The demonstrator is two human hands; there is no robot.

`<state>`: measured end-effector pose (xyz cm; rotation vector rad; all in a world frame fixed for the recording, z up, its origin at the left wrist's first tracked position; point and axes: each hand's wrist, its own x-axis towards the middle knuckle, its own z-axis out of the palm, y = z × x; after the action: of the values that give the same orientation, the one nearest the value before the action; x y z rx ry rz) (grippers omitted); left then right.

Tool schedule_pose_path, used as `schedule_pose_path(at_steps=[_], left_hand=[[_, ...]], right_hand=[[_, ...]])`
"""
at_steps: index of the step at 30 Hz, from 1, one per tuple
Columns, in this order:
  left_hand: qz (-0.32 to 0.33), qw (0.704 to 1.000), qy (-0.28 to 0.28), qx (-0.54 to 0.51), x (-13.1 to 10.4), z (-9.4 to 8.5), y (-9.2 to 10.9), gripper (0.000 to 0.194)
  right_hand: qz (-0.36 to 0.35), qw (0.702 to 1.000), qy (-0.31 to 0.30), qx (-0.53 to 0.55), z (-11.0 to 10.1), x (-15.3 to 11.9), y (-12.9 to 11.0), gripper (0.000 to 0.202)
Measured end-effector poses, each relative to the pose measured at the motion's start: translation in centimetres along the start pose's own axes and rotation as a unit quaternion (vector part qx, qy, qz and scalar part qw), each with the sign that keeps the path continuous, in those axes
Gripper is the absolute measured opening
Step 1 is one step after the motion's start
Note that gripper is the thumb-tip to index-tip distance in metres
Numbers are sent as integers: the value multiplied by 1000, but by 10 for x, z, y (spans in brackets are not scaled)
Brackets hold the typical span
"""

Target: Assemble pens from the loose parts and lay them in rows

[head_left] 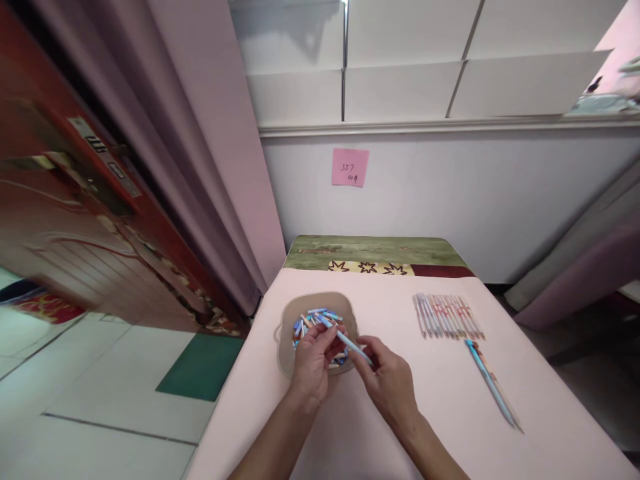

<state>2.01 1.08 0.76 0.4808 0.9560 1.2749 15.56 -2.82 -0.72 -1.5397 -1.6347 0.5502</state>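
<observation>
A light blue pen [350,343] is held slantwise between both hands, over the right part of a beige bin [290,310]. My left hand [314,360] pinches its upper part near the blue end. My right hand [387,373] has its fingers closed round the lower end, just past the bin's right rim. Inside the bin lie several small blue, white and orange pen parts [305,323], partly hidden by my left hand. To the right, several clear pens [447,317] lie side by side in a row. Below that row two longer pens [493,387] lie together, one of them blue.
A pink cover [400,440] lies over the table, whose green patterned top [370,248] shows at the back. Behind stands a wall with a pink note [350,167]. A red door [100,200] and a purple curtain [200,167] are on the left.
</observation>
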Motion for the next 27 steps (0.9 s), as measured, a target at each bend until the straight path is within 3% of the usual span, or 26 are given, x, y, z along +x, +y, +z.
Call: schedule_pose_path(at_steps=[5, 8, 10, 13, 16, 19, 22, 24, 27], left_hand=[[16, 1000, 0, 11, 0, 2, -1, 29], [16, 1000, -7, 20, 0, 2, -1, 29], [19, 999, -7, 29, 0, 1, -1, 30], [22, 999, 2, 45, 1, -1, -4, 32], [21, 998, 3, 51, 2, -3, -8, 34], [16, 999, -9, 51, 3, -6, -9, 32], [5, 998, -22, 52, 2, -9, -11, 32], [-1, 998, -17, 54, 1, -10, -15, 34], [-4, 997, 5, 83, 0, -13, -23, 36]], right_hand=[[25, 999, -11, 17, 2, -1, -2, 30], [81, 988, -81, 103, 2, 0, -2, 44], [99, 978, -111, 143, 3, 0, -2, 42], [82, 988, -76, 110, 3, 0, -2, 29], [89, 988, -62, 109, 5, -2, -1, 30], [150, 951, -120, 241, 7, -3, 2, 38], [237, 868, -194, 391, 12, -3, 9, 43], [260, 834, -224, 433, 15, -3, 14, 45], [213, 859, -206, 417, 21, -3, 20, 41]])
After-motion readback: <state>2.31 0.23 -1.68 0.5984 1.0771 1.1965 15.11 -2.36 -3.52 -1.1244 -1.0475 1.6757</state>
